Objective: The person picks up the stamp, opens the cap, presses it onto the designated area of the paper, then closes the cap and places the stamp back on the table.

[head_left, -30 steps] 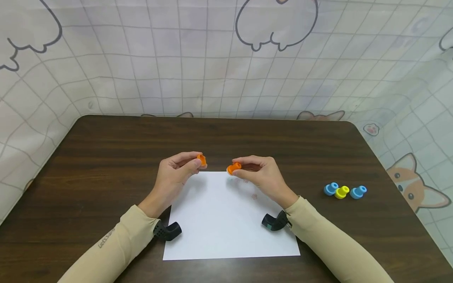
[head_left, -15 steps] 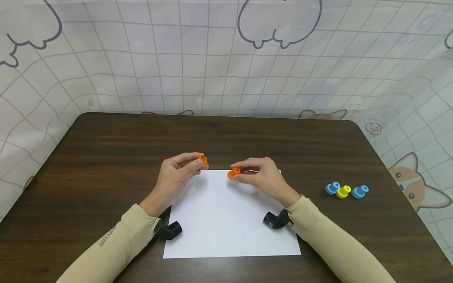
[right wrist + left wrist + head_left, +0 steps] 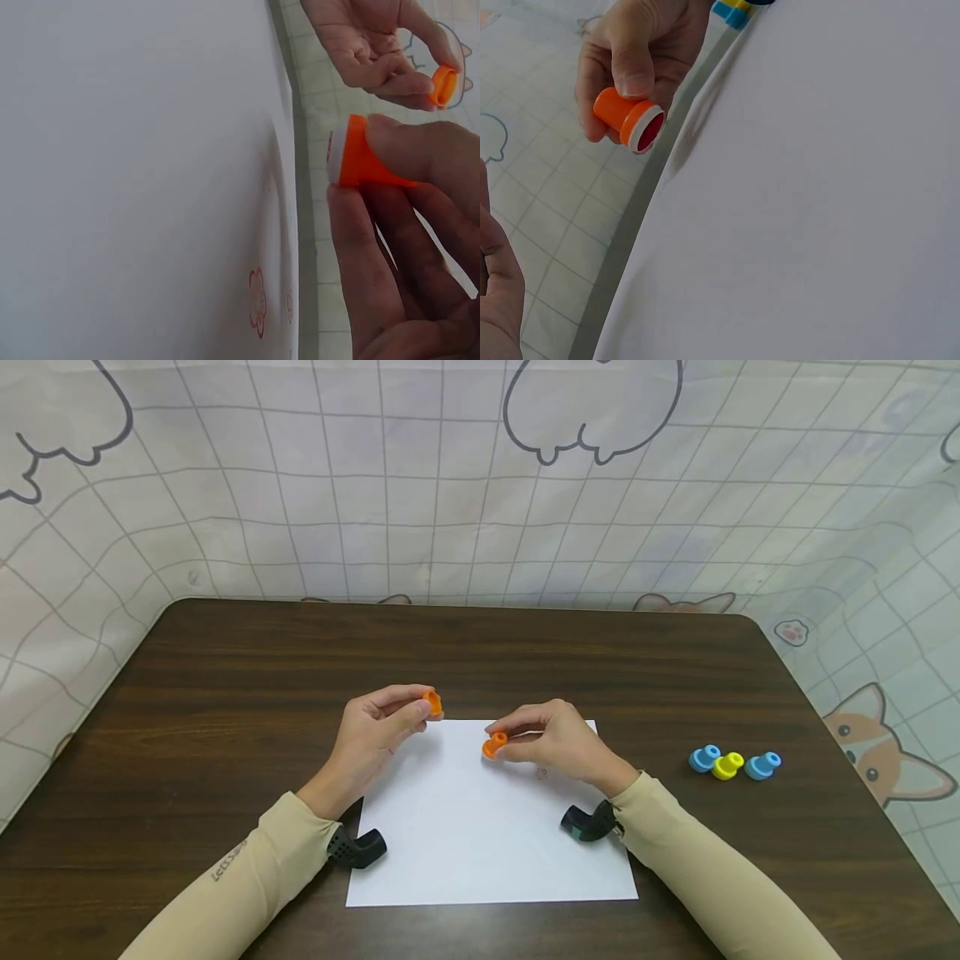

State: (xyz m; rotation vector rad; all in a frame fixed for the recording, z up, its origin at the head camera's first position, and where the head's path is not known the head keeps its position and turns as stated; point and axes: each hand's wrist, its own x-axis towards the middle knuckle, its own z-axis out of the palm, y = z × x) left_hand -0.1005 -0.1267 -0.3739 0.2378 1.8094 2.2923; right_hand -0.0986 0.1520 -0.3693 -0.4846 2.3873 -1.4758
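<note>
Between the thumb and fingers of my right hand (image 3: 555, 742) is an orange toy stamp (image 3: 494, 746), held over the upper part of a white sheet of paper (image 3: 487, 843). Its white-rimmed red face shows in the left wrist view, where the stamp body (image 3: 613, 110) is tilted. My left hand (image 3: 375, 727) pinches a small orange cap (image 3: 432, 702) near the paper's top left corner; the cap's hollow side shows in the right wrist view. Small red flower prints (image 3: 257, 302) mark the paper beside the right hand.
Two blue stamps (image 3: 762, 766) (image 3: 705, 758) and a yellow stamp (image 3: 728, 766) stand in a row on the dark wooden table (image 3: 450, 647), right of the paper. A white grid-patterned curtain (image 3: 465, 502) hangs behind the table.
My right hand has come lower and a little nearer to me with the stamp, towards the paper. The left hand with the cap has hardly moved.
</note>
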